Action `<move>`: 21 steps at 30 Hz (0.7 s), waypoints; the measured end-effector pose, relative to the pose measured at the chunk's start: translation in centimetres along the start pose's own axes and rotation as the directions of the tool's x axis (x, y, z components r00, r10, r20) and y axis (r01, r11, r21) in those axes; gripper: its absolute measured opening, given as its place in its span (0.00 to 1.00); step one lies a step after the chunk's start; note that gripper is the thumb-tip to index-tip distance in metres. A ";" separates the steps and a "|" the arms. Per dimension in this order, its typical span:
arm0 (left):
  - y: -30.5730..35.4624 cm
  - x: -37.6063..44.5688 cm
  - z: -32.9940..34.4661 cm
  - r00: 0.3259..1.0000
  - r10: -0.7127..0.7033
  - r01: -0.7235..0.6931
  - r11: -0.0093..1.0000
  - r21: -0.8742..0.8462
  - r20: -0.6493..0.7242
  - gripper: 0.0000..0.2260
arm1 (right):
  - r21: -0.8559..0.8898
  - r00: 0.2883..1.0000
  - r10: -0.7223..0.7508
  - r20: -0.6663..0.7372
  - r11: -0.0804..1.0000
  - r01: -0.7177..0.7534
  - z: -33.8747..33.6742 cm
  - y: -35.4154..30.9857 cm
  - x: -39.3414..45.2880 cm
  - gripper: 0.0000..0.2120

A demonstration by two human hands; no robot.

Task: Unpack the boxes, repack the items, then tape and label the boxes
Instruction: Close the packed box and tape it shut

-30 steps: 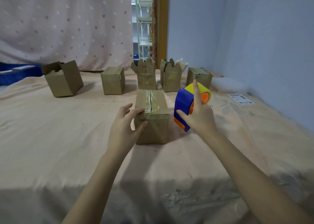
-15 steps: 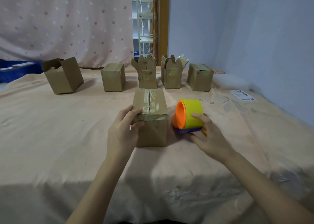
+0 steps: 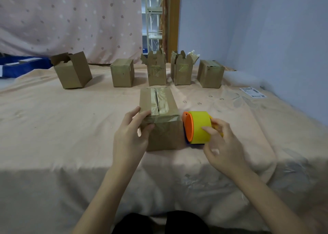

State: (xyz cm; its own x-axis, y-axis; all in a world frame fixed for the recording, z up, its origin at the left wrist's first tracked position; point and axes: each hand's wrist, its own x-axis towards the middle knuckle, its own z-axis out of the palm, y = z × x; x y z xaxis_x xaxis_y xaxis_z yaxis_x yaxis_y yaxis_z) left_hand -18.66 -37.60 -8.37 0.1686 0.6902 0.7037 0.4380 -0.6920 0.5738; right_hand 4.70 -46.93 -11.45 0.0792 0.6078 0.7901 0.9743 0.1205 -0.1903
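Head view:
Left hand [image 3: 130, 138]: curled round the near left corner of the taped box [image 3: 159, 116], thumb on the front face, fingers laid on top.
Right hand [image 3: 221, 148]: the dispenser [image 3: 198, 127] is held from the right, fingers bent round its yellow shell.
Box: stood mid-cloth [image 3: 53, 127], just left of the dispenser.
Dispenser: rested on the cloth, orange side toward the box.

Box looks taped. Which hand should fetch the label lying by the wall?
Probably the right hand. The label lies on the cloth on that side, and it only has to release the tape dispenser beside the box. The left hand grips the box's corner, steadying it.
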 end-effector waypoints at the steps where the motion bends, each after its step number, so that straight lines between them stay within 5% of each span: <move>1: 0.0 -0.1 -0.1 1.000 0.012 -0.012 1.000 -0.004 -0.002 0.19 | -0.062 0.995 -0.017 -0.096 0.998 0.011 -0.3 -0.9 0.3 0.17; 4: -0.1 -0.3 0.0 1.000 0.000 0.000 1.000 -0.022 -0.006 0.25 | 0.023 0.988 0.022 -0.152 1.000 -0.019 -0.4 -3.9 1.4 0.18; 9: 0.2 -1.2 1.0 0.979 -0.185 0.198 0.962 -0.190 0.085 0.30 | 0.571 0.922 0.194 0.335 0.736 -0.363 -0.1 -8.7 3.6 0.25; 16: 0.5 -1.3 1.4 0.970 -0.211 0.237 0.931 -0.278 0.120 0.25 | 0.739 0.874 0.290 0.389 0.468 -0.485 2.6 -9.3 2.9 0.32; 21: 0.1 -1.0 1.3 0.959 -0.217 0.264 0.917 -0.298 0.179 0.25 | 0.727 0.851 0.280 0.443 0.443 -0.524 3.8 -9.3 1.9 0.32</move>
State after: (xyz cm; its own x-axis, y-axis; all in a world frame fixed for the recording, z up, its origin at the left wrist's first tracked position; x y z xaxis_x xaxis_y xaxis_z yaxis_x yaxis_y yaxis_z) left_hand -17.65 -38.12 -9.51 0.2248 0.8506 0.4753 0.1830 -0.5159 0.8369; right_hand -5.01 -43.92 -10.40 0.2466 0.8993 0.3611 0.2370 0.3053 -0.9223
